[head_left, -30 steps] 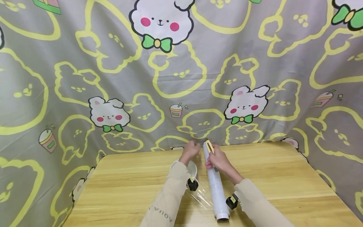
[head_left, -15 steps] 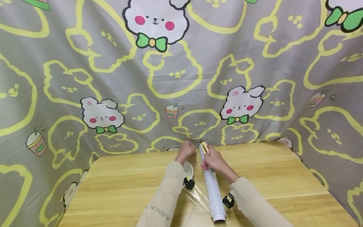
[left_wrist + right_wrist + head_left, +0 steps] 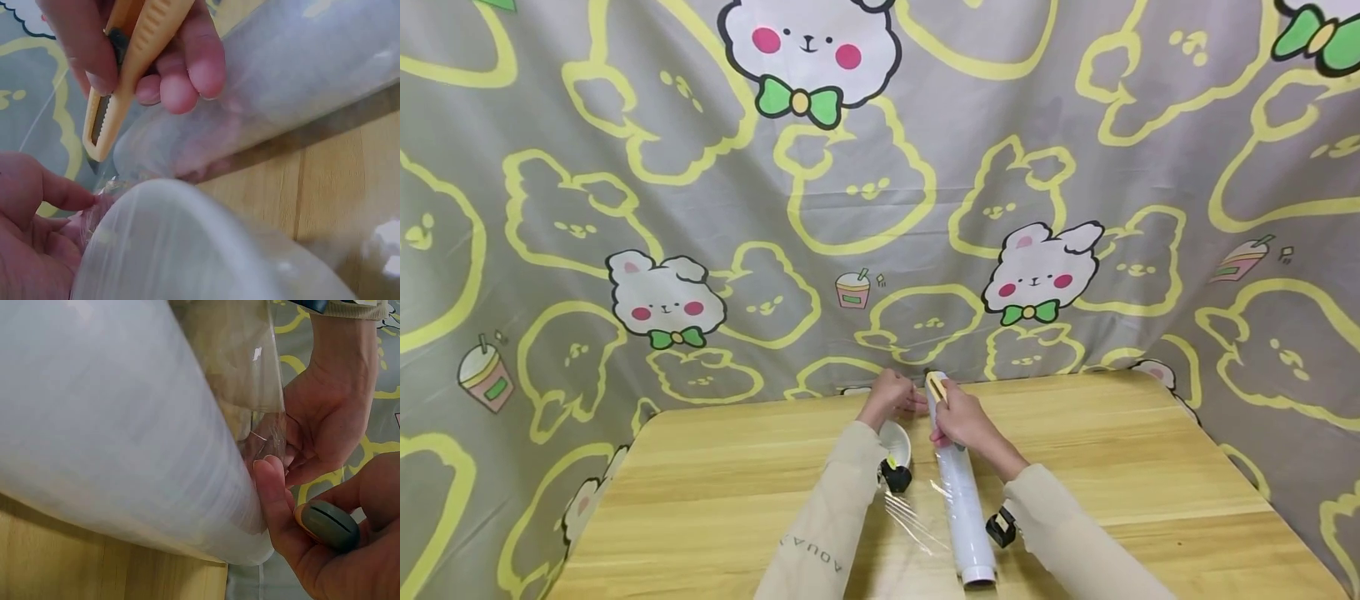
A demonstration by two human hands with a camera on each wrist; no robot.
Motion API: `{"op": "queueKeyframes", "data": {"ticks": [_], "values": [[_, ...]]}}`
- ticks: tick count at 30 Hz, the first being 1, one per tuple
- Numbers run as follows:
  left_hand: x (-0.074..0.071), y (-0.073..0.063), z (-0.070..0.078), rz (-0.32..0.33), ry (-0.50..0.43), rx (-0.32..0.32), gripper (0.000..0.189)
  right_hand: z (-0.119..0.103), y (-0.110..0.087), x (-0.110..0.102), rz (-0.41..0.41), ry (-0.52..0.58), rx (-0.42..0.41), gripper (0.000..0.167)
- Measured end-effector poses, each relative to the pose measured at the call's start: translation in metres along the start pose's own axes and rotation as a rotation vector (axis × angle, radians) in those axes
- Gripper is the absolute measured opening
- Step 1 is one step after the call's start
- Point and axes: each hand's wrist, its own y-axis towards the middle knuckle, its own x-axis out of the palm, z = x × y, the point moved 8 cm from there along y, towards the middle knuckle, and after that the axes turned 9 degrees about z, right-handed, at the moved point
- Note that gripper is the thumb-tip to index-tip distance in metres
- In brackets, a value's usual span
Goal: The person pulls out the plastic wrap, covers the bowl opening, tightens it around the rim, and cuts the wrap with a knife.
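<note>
A long roll of cling film lies lengthwise on the table, its unrolled sheet stretching left over a white bowl. At the far end, my left hand pinches the gathered film edge between thumb and finger, just past the bowl's rim in the left wrist view. My right hand grips a yellow utility knife over the far part of the roll, the knife's nose pointing toward the film edge. In the right wrist view, right-hand fingertips touch the film beside the roll. Whether any blade is out cannot be told.
The wooden table reaches back to a grey cartoon-print curtain, which also hangs at both sides. The far end of the roll lies close to the curtain. A black wrist camera sits beside the bowl.
My left hand's fingers have stretched out toward the roll's far end. My right hand stays over the roll with the utility knife. The head view has shifted slightly.
</note>
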Motion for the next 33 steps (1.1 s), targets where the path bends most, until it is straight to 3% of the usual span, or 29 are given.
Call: {"op": "queueKeyframes", "data": {"ticks": [11,18,25,33], "values": [[0.001,0.003,0.001,-0.068,-0.083,-0.027,0.028,-0.007,0.005,0.0,0.041,-0.13,-0.06,0.053],[0.003,0.005,0.001,-0.06,-0.079,-0.039,0.025,-0.008,0.007,0.001,0.039,-0.148,-0.042,0.051],[0.002,0.006,-0.001,-0.068,-0.087,-0.039,0.027,-0.012,0.01,0.005,0.033,-0.247,-0.064,0.04],[0.002,0.004,-0.002,-0.063,-0.094,-0.039,0.027,-0.012,0.008,0.005,0.053,-0.306,-0.082,0.04]]}}
